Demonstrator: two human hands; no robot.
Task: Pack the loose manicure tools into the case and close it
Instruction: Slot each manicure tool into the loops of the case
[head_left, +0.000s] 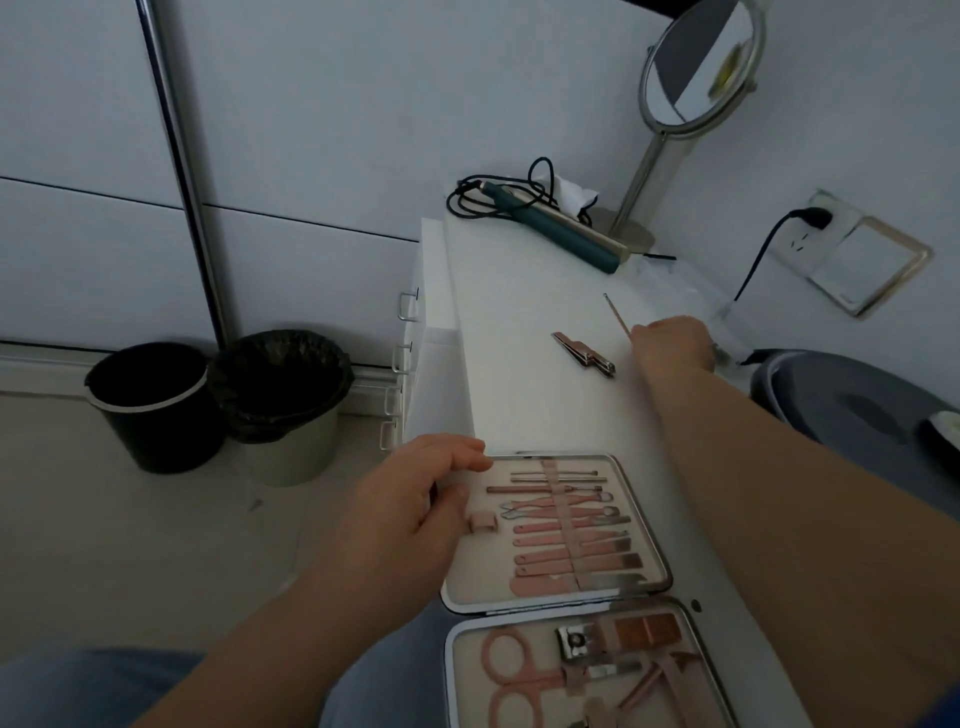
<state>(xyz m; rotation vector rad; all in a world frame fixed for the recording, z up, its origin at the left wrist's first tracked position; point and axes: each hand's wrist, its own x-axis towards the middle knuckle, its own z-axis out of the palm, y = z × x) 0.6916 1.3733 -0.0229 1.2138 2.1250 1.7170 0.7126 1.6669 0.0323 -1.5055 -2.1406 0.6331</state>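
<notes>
I see the manicure case (556, 603) lying open on the white table (519, 322), pink tools strapped in both halves. My left hand (415, 499) rests loosely on its edge. My right hand (672, 343) pinches a thin stick tool (616, 314), beside the loose nail clipper (584, 354).

I note the table (519, 312): smooth white, matt. Case (662, 564) has a shiny metal rim and pale matt lining. Tools inside look like rose-toned metal under cloth straps. Loose nail clipper (584, 354): polished metal. Mirror (698, 67) stand: brushed metal.
</notes>
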